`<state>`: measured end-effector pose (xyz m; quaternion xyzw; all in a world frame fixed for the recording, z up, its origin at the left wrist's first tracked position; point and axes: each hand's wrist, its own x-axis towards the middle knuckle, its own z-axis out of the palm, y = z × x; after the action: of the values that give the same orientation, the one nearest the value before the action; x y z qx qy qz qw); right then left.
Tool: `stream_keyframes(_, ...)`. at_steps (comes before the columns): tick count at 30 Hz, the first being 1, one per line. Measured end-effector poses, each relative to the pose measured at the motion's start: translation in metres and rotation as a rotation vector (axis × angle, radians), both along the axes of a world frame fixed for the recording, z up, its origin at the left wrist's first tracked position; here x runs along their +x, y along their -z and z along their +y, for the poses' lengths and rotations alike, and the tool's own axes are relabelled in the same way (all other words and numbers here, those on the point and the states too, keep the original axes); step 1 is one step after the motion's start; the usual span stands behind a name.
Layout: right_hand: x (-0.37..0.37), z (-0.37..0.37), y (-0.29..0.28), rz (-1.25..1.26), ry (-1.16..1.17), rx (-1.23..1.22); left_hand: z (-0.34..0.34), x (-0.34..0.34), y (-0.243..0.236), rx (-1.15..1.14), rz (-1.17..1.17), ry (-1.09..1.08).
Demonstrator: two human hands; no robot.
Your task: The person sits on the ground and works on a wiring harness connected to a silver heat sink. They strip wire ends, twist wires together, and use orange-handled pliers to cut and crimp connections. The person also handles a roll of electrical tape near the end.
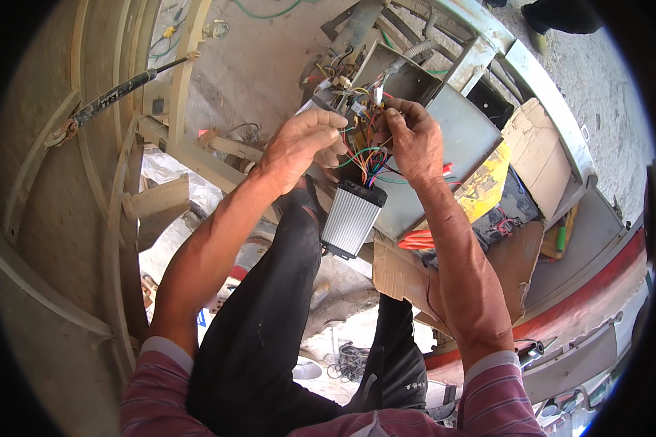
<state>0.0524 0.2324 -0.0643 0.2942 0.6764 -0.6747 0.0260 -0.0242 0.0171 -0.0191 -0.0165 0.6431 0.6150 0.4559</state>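
Note:
A silver finned motor controller (352,221) with black end caps rests beside my left knee, at the edge of a metal compartment. From its top end a bundle of coloured wires (372,159) fans up between my hands. My left hand (299,142) is left of the bundle, thumb and fingers closed on a thin green wire by the fingertips. My right hand (415,142) pinches wires on the bundle's right side; its fingertips partly hide them. Just beyond sit a white plug connector (377,95) and a tangle of older wiring (340,79).
An open metal box (397,69) stands behind the wires. To the right are a yellow plastic bag (488,182), orange cable (415,239), torn cardboard (543,146) and a curved frame rail (554,102). A damper strut (116,93) spans the left panel. Another person's foot (538,41) shows far right.

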Motion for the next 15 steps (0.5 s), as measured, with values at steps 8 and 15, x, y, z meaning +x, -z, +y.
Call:
stream_keyframes(8, 0.0, -0.001, -0.008, 0.002, 0.025, -0.077, -0.023, 0.039, -0.02, 0.037, -0.06, -0.126)
stream_keyframes(15, 0.008, 0.004, -0.002, -0.001, -0.07, -0.122, -0.031, 0.038, -0.012, 0.062, -0.05, -0.143)
